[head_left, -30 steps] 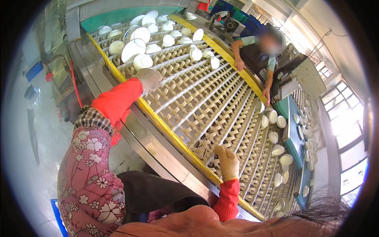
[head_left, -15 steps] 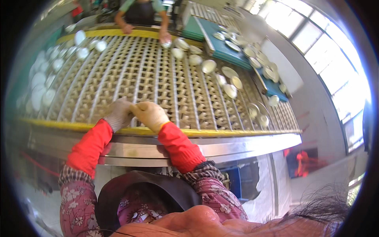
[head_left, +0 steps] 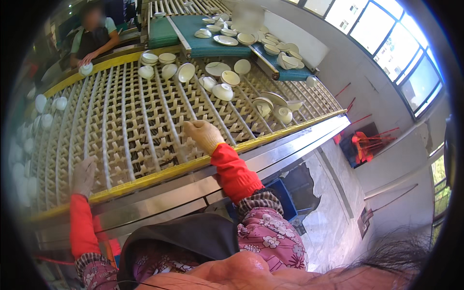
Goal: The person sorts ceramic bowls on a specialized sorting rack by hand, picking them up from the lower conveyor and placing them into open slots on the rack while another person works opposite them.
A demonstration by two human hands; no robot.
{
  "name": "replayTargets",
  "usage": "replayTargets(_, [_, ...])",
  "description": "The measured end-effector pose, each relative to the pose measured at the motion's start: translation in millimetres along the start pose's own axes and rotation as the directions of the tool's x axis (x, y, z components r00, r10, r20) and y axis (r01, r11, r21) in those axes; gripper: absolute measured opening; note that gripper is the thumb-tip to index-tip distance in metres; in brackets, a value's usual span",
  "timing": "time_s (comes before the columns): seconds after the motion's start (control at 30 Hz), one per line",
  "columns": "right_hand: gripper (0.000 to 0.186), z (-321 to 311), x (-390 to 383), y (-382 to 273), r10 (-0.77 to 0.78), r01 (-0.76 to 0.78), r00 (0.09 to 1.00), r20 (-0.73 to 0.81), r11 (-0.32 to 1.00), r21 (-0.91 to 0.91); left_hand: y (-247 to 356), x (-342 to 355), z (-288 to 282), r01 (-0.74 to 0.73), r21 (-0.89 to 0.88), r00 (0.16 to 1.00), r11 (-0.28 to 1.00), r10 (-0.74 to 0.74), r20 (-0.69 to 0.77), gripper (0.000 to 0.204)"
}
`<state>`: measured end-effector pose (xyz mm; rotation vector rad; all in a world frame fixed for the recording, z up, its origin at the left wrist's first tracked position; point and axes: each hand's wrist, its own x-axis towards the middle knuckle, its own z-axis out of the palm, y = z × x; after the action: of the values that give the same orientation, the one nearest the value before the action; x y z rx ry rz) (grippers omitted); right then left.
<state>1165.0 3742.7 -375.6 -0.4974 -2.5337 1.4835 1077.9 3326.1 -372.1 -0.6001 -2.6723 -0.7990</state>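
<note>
My right hand (head_left: 203, 135), in a pale work glove, hovers over the slatted conveyor (head_left: 145, 164) near its front edge. Its fingers are curled together, and nothing shows in them. To the left, my left hand (head_left: 83, 176) is over the slats by the yellow rail, gloved, fingers fairly straight and holding nothing visible. Ahead of my right hand lie several white bowls; the nearest is an overturned bowl (head_left: 223, 92). Farther right, a leaning group includes a bowl on its side (head_left: 283, 114). A tan bowl (head_left: 186, 72) rests tilted behind them.
Across the conveyor a co-worker's hand (head_left: 86, 63) touches a white bowl. Teal belts (head_left: 203, 46) at the back right carry many bowls and dishes. More white ware (head_left: 41, 103) lies at the far left. A yellow rail (head_left: 145, 181) and metal edge run along my side.
My hands, together before, have come apart: the left moved left and nearer, the right moved right. The view has turned right. The co-worker and bowls appear farther left.
</note>
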Motion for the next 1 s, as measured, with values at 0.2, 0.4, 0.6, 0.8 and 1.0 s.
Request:
replayTargets(0.2, [0.038,-75,45,70,-0.183,0.05,0.89,-0.417,0.949,-0.311,13,-5,-17,0.067,0.087,0.996,0.994,-0.072,0.058,0.033])
replayTargets(0.4, [0.047,-206,81,154,-0.187,-0.451,0.629,-0.755,0.703,-0.55,14,-14,-8,0.142,0.034,0.99,0.989,-0.141,-0.016,0.02])
replayTargets(0.6, [0.02,-226,87,189,0.001,-0.52,0.731,-0.682,0.647,-0.557,23,-24,-16,0.119,0.298,0.99,0.947,-0.137,0.039,0.016])
replayTargets(0.8, [0.016,-209,99,167,-0.074,-0.4,0.797,-0.599,0.678,-0.616,45,-29,-11,0.233,0.205,0.973,0.951,-0.227,-0.052,0.018])
replayTargets(1.0, [0.023,-210,119,168,-0.441,0.193,0.61,-0.659,0.889,-0.416,116,-5,50,0.207,-0.371,0.978,0.905,-0.18,0.107,0.05])
